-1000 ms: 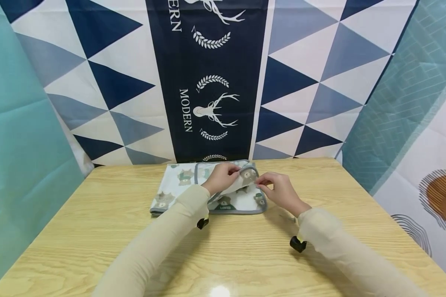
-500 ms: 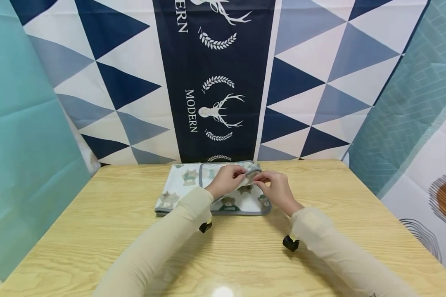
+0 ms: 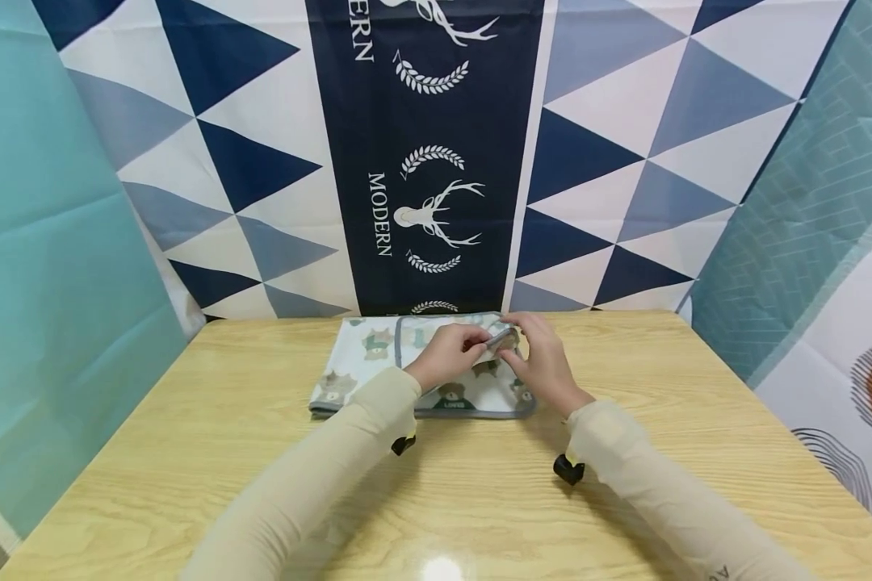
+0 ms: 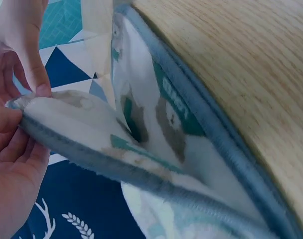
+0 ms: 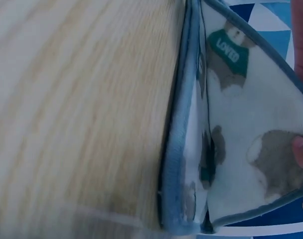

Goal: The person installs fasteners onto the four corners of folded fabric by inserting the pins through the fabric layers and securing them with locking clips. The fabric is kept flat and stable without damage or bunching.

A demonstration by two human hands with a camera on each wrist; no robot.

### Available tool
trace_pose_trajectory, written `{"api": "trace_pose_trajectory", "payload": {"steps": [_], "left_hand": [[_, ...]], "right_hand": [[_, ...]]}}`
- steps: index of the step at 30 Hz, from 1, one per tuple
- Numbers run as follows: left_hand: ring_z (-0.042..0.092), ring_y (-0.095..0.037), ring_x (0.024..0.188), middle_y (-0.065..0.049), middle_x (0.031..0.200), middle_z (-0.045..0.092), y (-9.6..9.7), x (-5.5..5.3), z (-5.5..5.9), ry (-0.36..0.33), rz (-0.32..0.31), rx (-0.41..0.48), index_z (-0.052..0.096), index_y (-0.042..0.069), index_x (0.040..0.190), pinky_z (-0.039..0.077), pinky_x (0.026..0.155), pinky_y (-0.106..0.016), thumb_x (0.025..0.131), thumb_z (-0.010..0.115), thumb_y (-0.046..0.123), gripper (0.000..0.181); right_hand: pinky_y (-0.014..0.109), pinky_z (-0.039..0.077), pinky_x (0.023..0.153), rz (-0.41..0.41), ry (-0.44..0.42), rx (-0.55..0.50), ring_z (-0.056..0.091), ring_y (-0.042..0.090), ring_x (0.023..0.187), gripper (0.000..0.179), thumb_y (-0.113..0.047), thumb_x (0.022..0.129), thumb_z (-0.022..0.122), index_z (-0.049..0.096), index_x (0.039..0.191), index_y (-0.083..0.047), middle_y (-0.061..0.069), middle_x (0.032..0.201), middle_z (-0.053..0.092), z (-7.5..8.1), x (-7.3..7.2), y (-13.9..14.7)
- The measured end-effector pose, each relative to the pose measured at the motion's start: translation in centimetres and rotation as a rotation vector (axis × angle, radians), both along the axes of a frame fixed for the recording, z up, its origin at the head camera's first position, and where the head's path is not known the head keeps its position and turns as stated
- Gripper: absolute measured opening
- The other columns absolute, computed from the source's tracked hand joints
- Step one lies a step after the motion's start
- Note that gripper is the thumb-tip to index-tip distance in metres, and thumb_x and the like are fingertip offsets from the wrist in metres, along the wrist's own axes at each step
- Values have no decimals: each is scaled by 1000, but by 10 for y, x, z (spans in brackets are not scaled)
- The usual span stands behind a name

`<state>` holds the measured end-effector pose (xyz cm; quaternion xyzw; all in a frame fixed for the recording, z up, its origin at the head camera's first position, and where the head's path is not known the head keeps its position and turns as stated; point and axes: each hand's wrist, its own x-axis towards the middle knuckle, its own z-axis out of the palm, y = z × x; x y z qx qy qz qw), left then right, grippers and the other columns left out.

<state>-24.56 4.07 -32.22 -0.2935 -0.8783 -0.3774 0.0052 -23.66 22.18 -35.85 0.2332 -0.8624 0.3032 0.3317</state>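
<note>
A folded baby blanket [image 3: 363, 347], white with brown bears in green tops and a grey bound edge, lies near the table's far side. My left hand [image 3: 446, 355] pinches the grey edge of its raised top layer. Close beside it, my right hand [image 3: 545, 359] has the flap's corner between thumb and fingers. The left wrist view shows the lifted flap [image 4: 81, 119] standing away from the layers beneath, both hands meeting at its corner. In the right wrist view my right thumb [image 5: 302, 152] presses on a printed bear; most of that hand is out of frame.
The light wooden table [image 3: 436, 500] stretches from the blanket toward me. Behind it hangs a patterned cloth [image 3: 421, 121] with triangles and deer heads. Teal cloth [image 3: 80, 282] hangs at the left, and another patterned sheet [image 3: 828, 323] at the right.
My right hand has come in closer to the left hand, its fingers now spread over the flap's corner instead of pinching its tip. The left hand keeps its grip; the head view has turned slightly left.
</note>
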Motion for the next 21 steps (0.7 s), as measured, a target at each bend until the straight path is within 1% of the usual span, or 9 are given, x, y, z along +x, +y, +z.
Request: {"api": "trace_pose_trajectory", "payload": {"steps": [2, 5, 7, 9, 12, 14, 17, 19, 21], "left_hand": [[61, -13, 83, -9, 99, 72, -3, 2, 2, 15, -19, -23, 70, 5, 109, 47, 71, -17, 96, 55, 8, 21], [67, -16, 94, -9, 105, 73, -13, 8, 6, 45, -51, -64, 69, 5, 111, 52, 81, -20, 95, 56, 9, 21], [68, -18, 99, -10, 107, 73, -24, 15, 10, 70, -71, -101, 68, 4, 112, 53, 87, -24, 95, 57, 9, 21], [68, -19, 98, -10, 107, 73, -39, 24, 13, 81, -88, -148, 68, 3, 111, 54, 88, -28, 94, 58, 10, 21], [68, -19, 95, -11, 105, 73, -67, 40, 14, 76, -155, -236, 69, 2, 109, 55, 86, -29, 92, 61, 9, 20], [68, -17, 91, -10, 102, 73, -90, 52, 12, 43, -201, -304, 70, 2, 107, 55, 83, -25, 91, 63, 9, 18], [66, -12, 81, -8, 92, 73, -122, 70, 5, 27, -282, -399, 71, 2, 98, 53, 75, -20, 87, 67, 7, 13], [61, -7, 75, -3, 85, 72, -140, 82, -1, 17, -305, -451, 72, 5, 91, 51, 70, -17, 83, 72, 7, 9], [57, -3, 72, 1, 80, 69, -153, 93, -6, 18, -307, -488, 70, 8, 85, 49, 67, -17, 76, 76, 6, 11]], "right_hand": [[43, 52, 86, 30, -1, 42, 61, 27, 98, 30, 0, 74, 79, 67, 101, -4, 12, 101, 69, 0, -1, 0], [42, 54, 82, 49, -20, 76, 64, 24, 89, 16, 1, 76, 77, 69, 88, -6, 8, 88, 71, 0, -1, 1], [41, 55, 80, 44, -32, 85, 65, 24, 87, 14, 1, 77, 76, 69, 86, -6, 8, 86, 71, -1, -1, 1], [41, 55, 79, 41, -37, 88, 66, 24, 86, 13, 1, 77, 76, 69, 86, -5, 9, 86, 71, -2, -1, 2], [42, 55, 77, 33, -36, 86, 66, 24, 85, 13, 1, 77, 76, 70, 87, -5, 9, 87, 71, -4, 0, 7], [42, 55, 73, 40, -34, 87, 65, 23, 82, 13, 1, 78, 75, 70, 87, -5, 9, 87, 71, -4, 0, 9], [38, 54, 68, 58, -33, 96, 64, 19, 79, 15, 2, 78, 75, 70, 90, -5, 9, 89, 71, -5, -1, 11], [34, 54, 67, 68, -34, 107, 63, 17, 78, 16, 1, 78, 75, 71, 92, -5, 8, 91, 72, -6, -1, 12], [30, 53, 65, 75, -34, 114, 62, 15, 77, 18, 0, 78, 76, 72, 94, -6, 8, 92, 72, -7, -1, 13]]}}
